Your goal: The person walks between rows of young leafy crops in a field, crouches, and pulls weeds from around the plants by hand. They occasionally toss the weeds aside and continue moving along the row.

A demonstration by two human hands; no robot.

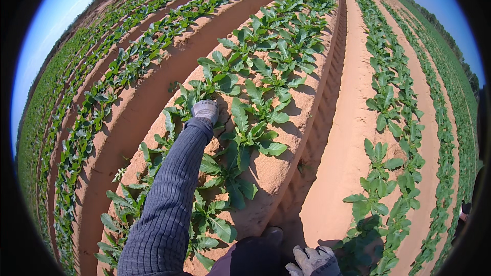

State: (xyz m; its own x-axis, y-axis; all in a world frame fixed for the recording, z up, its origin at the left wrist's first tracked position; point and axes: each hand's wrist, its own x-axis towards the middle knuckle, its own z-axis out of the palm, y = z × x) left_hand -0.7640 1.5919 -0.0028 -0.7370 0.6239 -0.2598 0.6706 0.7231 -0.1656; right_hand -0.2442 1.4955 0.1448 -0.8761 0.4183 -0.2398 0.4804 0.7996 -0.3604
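Note:
My left hand, in a grey work glove, reaches down into the leafy green crop plants on the left side of a raised soil bed. Its fingers are hidden by the hand itself and the leaves, so whatever it grips cannot be seen. A ribbed dark-grey sleeve covers that arm. Just right of the hand grows another plant with long lobed leaves. My right hand, also gloved, is low at the bottom edge above the furrow, its fingers slightly apart and nothing visible in them.
A shaded furrow with tyre marks runs along the bed's right side; my shoe is in it. Right of that lies pale bare soil, then more plant rows. Another deep furrow lies left. Part of another person shows at the right rim.

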